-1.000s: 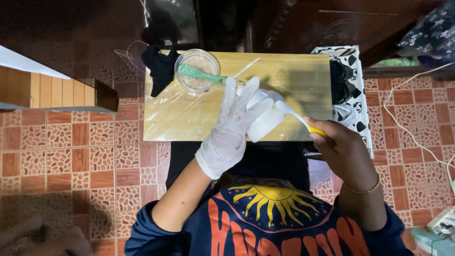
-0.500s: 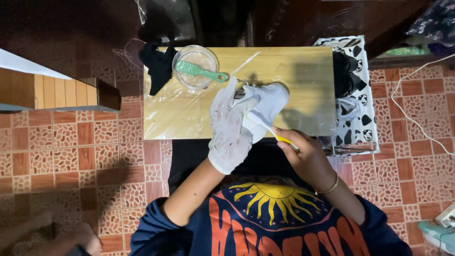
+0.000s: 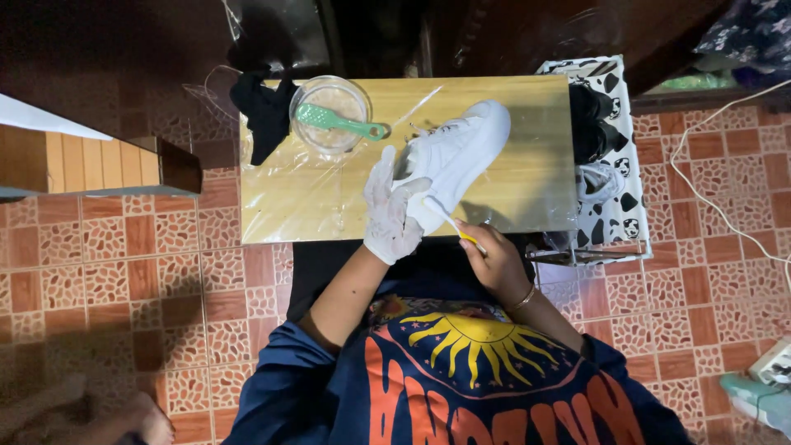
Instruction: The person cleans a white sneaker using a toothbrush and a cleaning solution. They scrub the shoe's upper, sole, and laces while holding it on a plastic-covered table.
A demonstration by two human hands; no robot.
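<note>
A white sneaker (image 3: 457,156) lies tilted on a small wooden table (image 3: 527,185) covered with clear plastic sheet. My left hand (image 3: 392,216), in a white glove, grips the shoe's heel end. My right hand (image 3: 494,259), bare with a bracelet at the wrist, holds a small yellow-handled toothbrush (image 3: 449,219) whose bristle end touches the shoe near the heel. A clear bowl (image 3: 331,114) at the table's back left carries a green brush (image 3: 338,122) across its rim.
A black cloth (image 3: 265,115) lies at the table's back left corner. A black-and-white patterned rack (image 3: 606,148) with shoes stands to the right. A wooden bench (image 3: 91,165) sits left on the tiled floor. A white cable (image 3: 725,165) runs at far right.
The shoe has been turned and lowered, toe now pointing toward the back right. My right hand moved left with the toothbrush to the heel; the left hand shifted to hold the heel end.
</note>
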